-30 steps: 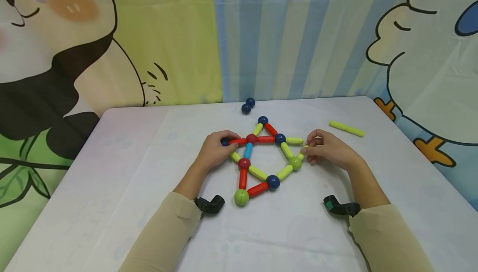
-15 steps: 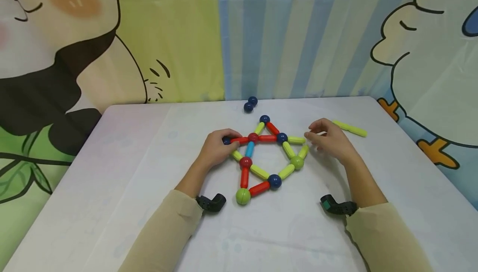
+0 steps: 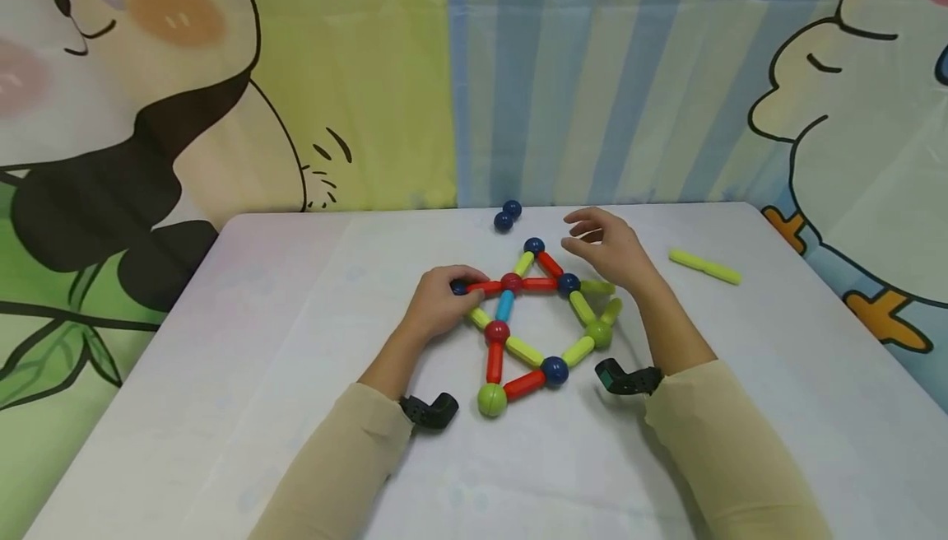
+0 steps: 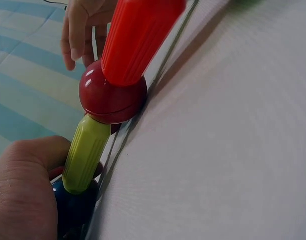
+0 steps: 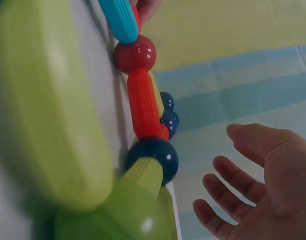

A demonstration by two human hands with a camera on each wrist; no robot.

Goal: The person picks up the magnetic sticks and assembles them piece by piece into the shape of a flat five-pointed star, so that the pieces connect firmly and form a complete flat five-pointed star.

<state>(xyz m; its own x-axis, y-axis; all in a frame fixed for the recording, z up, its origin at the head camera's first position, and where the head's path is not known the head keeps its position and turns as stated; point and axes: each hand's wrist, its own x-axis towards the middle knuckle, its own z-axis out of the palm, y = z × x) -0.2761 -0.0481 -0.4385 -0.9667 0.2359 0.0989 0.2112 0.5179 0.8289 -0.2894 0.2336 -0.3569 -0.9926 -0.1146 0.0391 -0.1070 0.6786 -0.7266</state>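
A flat, star-like frame of coloured balls and sticks (image 3: pixel 525 353) lies on the white table. My left hand (image 3: pixel 437 303) holds its left corner, thumb and forefinger around a dark blue ball (image 3: pixel 459 287) and the end of a red stick (image 3: pixel 485 287). In the left wrist view, the thumb sits by that ball and a yellow-green stick (image 4: pixel 84 155). My right hand (image 3: pixel 609 248) is raised over the far right side, fingers spread and holding nothing. Two yellow-green sticks, one from a blue ball (image 3: pixel 569 284) and one from a green ball (image 3: pixel 598 333), have free ends.
Two loose dark blue balls (image 3: pixel 504 222) lie touching at the table's far edge, left of my right hand. Farther right is a pair of yellow-green sticks (image 3: pixel 704 266) in line. A printed curtain (image 3: pixel 370 95) hangs behind the table.
My right hand has let go of the yellow-green stick on the green ball and moved up, then left, toward the far side. The left hand keeps its hold at the frame's left corner.
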